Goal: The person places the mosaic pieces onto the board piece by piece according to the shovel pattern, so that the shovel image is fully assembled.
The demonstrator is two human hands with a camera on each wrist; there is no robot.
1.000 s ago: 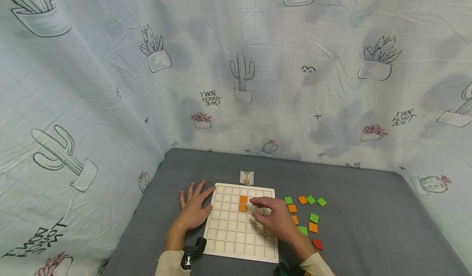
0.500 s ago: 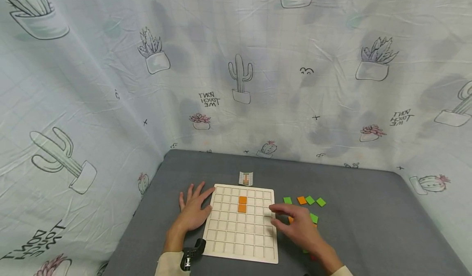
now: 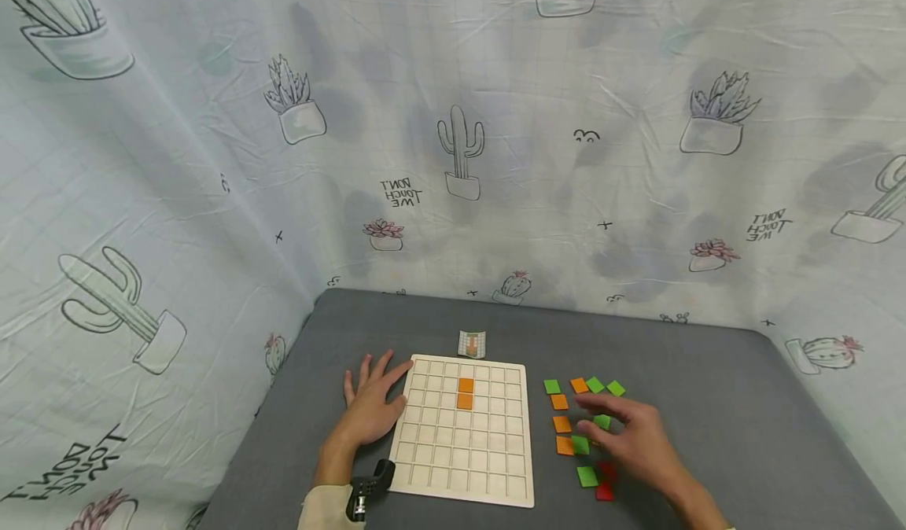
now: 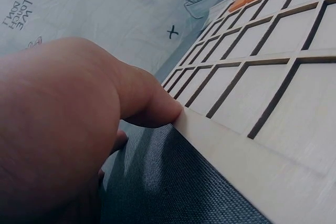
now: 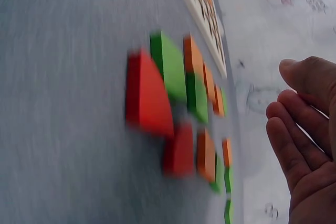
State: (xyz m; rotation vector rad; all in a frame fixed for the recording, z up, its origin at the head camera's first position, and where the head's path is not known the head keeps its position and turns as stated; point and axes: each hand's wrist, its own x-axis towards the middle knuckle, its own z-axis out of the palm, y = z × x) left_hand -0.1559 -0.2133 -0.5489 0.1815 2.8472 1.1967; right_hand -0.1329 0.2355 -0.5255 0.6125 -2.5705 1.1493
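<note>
My left hand (image 3: 373, 406) lies with fingers spread at the left edge of a pale wooden grid board (image 3: 453, 451); in the left wrist view its thumb (image 4: 163, 109) rests on the board's rim. Two orange square tiles (image 3: 465, 392) sit in adjoining cells near the top of the board. My right hand (image 3: 630, 436) hovers over loose tiles right of the board, fingers relaxed and nothing between them. Beneath and around it lie orange tiles (image 3: 561, 425), green tiles (image 3: 587, 476) and red tiles (image 5: 148, 98), the red ones with a curved side. The hand hides part of the group.
A small card (image 3: 472, 344) printed with a coloured grid pattern lies just beyond the board. Grey cloth covers the table (image 3: 715, 420). A curtain (image 3: 524, 160) with cactus drawings hangs behind and at the sides.
My right hand has moved right, from over the board beside the orange tiles to above the loose tiles. My left hand has stayed at the board's edge.
</note>
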